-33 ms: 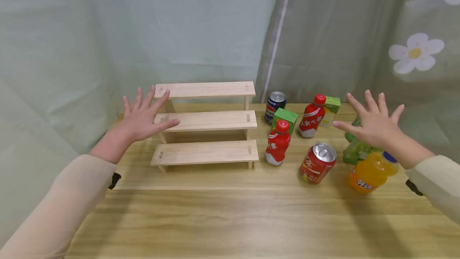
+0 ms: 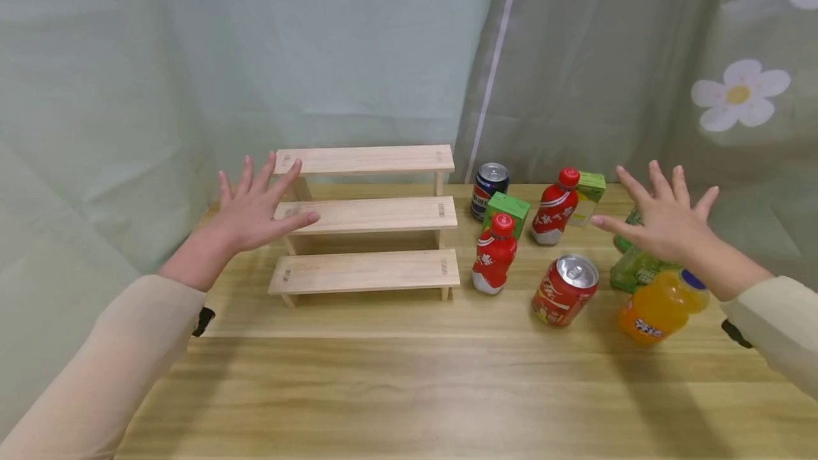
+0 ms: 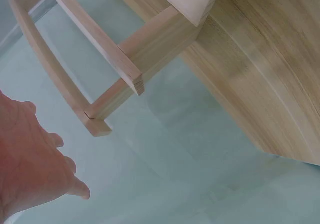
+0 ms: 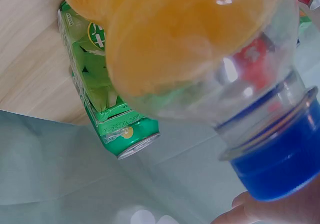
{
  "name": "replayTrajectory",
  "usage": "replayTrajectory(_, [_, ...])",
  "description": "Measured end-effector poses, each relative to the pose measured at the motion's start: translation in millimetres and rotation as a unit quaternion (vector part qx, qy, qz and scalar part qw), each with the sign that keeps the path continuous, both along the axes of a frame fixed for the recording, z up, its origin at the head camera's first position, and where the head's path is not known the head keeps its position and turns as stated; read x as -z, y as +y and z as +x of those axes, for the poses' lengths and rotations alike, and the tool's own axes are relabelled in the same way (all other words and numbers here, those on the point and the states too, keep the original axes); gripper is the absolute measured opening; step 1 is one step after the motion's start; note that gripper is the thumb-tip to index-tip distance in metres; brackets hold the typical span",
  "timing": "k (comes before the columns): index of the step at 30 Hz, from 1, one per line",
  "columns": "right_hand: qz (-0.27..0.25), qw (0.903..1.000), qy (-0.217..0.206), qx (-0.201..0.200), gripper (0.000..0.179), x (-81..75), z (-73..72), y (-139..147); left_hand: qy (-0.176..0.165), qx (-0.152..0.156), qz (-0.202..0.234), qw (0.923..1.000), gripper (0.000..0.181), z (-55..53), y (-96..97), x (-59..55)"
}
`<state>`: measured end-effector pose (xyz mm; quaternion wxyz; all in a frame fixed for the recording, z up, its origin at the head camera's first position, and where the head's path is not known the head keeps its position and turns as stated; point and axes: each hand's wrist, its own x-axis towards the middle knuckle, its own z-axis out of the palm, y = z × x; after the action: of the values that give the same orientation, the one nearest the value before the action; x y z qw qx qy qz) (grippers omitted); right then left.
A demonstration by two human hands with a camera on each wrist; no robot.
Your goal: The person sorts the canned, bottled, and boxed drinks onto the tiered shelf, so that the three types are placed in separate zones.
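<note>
My left hand [image 2: 249, 213] hovers palm down with fingers spread, over the left end of a three-tier wooden stand [image 2: 371, 215]. In the left wrist view the hand [image 3: 32, 159] is beside the stand's side frame [image 3: 150, 39], holding nothing. On the other side, my right hand [image 2: 677, 229] is likewise spread, above a group of drinks. Below it are an orange soda bottle [image 2: 658, 311] with a blue cap and a green drink carton [image 2: 639, 270]. The right wrist view has this bottle [image 4: 190, 44] up close, partly covering the carton and a green can [image 4: 132, 138].
Between stand and right hand are two red bottles [image 2: 494, 261] [image 2: 554, 208], a red can [image 2: 565, 289], a dark blue can [image 2: 490, 190], a green carton [image 2: 509, 208] and a green-yellow carton [image 2: 588, 197]. Curtains [image 2: 319, 41] hang behind the wooden table [image 2: 396, 389].
</note>
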<state>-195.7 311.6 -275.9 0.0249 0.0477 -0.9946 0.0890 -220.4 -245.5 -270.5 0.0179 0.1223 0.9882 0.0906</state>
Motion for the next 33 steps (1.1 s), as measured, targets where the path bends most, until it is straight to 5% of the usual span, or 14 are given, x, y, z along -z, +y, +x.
replayTrajectory(8, [-0.006,0.9998,0.018,0.001,0.091,-1.6,4.6,1.7,0.03,0.001,0.014,0.9995,0.093,-0.3,-0.9,-0.6])
replayTrajectory(15, [-0.026,0.9983,0.052,-0.012,0.087,-3.6,16.2,4.4,0.088,0.002,0.07,0.9937,0.092,7.6,-8.9,4.5])
replayTrajectory(24, [-0.071,0.9912,0.109,-0.023,0.084,-9.6,32.1,11.7,0.136,-0.02,0.215,0.9669,0.089,22.9,-20.4,10.2])
replayTrajectory(33, [-0.135,0.9823,0.129,-0.013,0.084,-9.0,50.2,14.0,0.132,-0.057,0.279,0.9494,0.086,40.8,-29.8,20.4])
